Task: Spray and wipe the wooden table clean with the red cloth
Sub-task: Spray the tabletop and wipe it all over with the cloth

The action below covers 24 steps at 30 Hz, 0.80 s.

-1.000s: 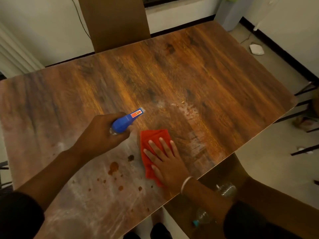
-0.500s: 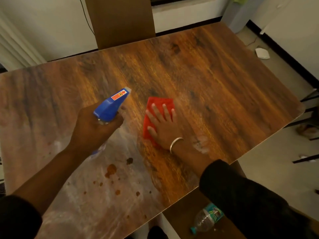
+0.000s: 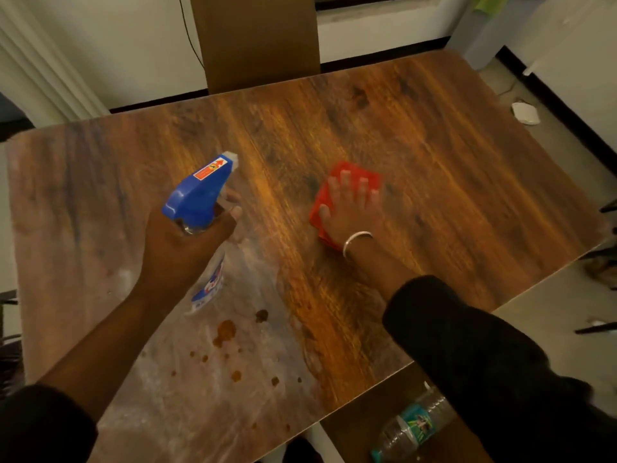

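Note:
My left hand (image 3: 182,252) grips a spray bottle (image 3: 200,195) with a blue trigger head, held above the left half of the wooden table (image 3: 450,168), nozzle pointing away from me. My right hand (image 3: 350,208) lies flat with fingers spread on the folded red cloth (image 3: 334,182), pressing it onto the table's middle. A metal bangle sits on that wrist. Brown drips and stains (image 3: 227,332) and whitish smears mark the near left part of the tabletop.
A wooden chair back (image 3: 257,38) stands at the table's far edge. A plastic water bottle (image 3: 410,426) lies on a lower surface by the near right corner. A white object (image 3: 526,113) lies on the floor at the right, and dark chair legs (image 3: 601,329) stand beyond the right edge.
My right hand has slid the red cloth away from me and to the right, from the near edge to the table's middle. My left hand has lifted the spray bottle and tilted it more upright.

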Motion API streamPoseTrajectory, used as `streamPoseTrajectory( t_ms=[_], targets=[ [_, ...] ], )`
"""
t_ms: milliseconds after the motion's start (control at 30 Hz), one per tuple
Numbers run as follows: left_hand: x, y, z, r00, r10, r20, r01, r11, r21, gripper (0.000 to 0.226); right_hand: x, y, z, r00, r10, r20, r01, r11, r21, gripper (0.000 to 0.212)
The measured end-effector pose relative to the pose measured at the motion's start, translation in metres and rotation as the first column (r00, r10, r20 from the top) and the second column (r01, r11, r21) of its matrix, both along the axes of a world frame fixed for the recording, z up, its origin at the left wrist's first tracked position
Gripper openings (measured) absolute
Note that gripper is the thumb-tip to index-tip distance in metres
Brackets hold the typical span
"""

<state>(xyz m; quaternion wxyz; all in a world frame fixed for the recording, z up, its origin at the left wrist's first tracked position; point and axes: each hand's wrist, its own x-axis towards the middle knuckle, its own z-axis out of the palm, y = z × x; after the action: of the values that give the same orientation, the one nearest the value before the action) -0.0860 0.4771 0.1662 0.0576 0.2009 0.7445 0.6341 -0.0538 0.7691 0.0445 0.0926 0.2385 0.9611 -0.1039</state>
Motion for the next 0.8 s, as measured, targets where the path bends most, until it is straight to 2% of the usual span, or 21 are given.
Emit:
streamPoseTrajectory(
  t_ms=[100, 167, 233, 300, 400, 500, 567, 600, 667, 733, 800],
  targets=[
    [0.002, 0.006, -0.002, 1.0, 0.012, -0.008, -0.012, 0.999, -0.039, 0.016, -0.012, -0.071, -0.002, 0.957, 0.291, -0.016, -0.291, 0.957, 0.006, 0.07],
    [0.002, 0.009, -0.003, 1.0, 0.028, 0.012, -0.027, 0.996, -0.09, 0.03, 0.019, -0.108, -0.006, 0.888, 0.459, -0.028, -0.459, 0.888, 0.015, 0.074],
    [0.001, 0.009, -0.003, 0.999, 0.03, 0.024, -0.028, 0.996, -0.087, 0.026, 0.067, -0.114, -0.009, 0.831, 0.556, -0.023, -0.556, 0.831, 0.009, 0.078],
    [0.003, 0.011, -0.001, 0.999, 0.022, 0.03, -0.022, 1.0, -0.023, 0.012, 0.114, -0.09, -0.011, 0.855, 0.518, -0.019, -0.519, 0.855, -0.006, 0.08],
    [0.014, 0.02, 0.0, 1.0, -0.014, 0.016, 0.013, 0.999, 0.036, 0.012, 0.151, -0.015, -0.001, 0.931, 0.359, 0.065, -0.361, 0.933, 0.012, 0.075],
    [0.026, 0.036, -0.003, 0.995, -0.099, 0.011, 0.099, 0.995, 0.011, 0.01, 0.121, 0.038, 0.008, 0.992, 0.116, 0.057, -0.119, 0.992, 0.052, 0.069],
    [0.035, 0.049, -0.002, 0.986, -0.167, -0.009, 0.167, 0.986, 0.017, 0.011, 0.089, 0.031, 0.008, 0.999, -0.023, 0.022, 0.021, 0.997, 0.072, 0.072],
    [0.038, 0.055, -0.001, 0.983, -0.182, -0.02, 0.182, 0.983, 0.024, 0.015, 0.079, 0.018, 0.005, 0.999, -0.031, 0.011, 0.03, 0.997, 0.077, 0.071],
    [0.045, 0.065, 0.001, 0.979, -0.203, -0.021, 0.204, 0.979, 0.025, 0.013, 0.086, -0.014, -0.002, 0.997, 0.074, -0.009, -0.073, 0.995, 0.065, 0.071],
    [0.05, 0.074, 0.002, 0.975, -0.221, -0.026, 0.222, 0.975, 0.007, 0.008, 0.127, -0.046, -0.008, 0.97, 0.24, -0.039, -0.239, 0.97, 0.04, 0.072],
    [0.053, 0.077, 0.004, 0.976, -0.211, -0.052, 0.211, 0.977, -0.014, 0.014, 0.184, -0.066, -0.012, 0.938, 0.343, -0.06, -0.343, 0.939, 0.013, 0.071]
  ],
)
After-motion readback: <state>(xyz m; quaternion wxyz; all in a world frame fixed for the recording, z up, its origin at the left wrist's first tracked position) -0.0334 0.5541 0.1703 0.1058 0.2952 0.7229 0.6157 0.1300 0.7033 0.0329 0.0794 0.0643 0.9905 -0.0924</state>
